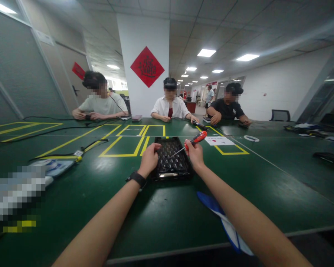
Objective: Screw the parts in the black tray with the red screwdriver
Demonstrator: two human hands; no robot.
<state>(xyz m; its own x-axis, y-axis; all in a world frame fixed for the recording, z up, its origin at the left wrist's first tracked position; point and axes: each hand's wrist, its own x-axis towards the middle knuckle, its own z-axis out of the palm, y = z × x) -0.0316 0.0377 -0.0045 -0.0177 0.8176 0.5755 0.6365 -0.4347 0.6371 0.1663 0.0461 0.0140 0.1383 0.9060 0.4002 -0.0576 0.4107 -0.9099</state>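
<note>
A black rectangular tray (171, 175) lies on the table in front of me, with several small shiny pieces in rows across its inside. My left hand (149, 158) is at the tray's left side, its fingers curled together over the rim; a dark band is round that wrist. In my right hand (194, 152), above the tray's right edge, is a screwdriver (199, 138) with a red and black handle. Its shaft slants down to the left, and the tip is over the inside of the tray; whether it touches a piece I cannot tell.
Yellow tape outlines mark the green table (100, 207). A blue and white flat item (211, 204) lies under my right forearm. White paper (219, 141) and a white ring (251, 138) lie to the right. Cables and a packet (55, 167) are at left; three people sit opposite.
</note>
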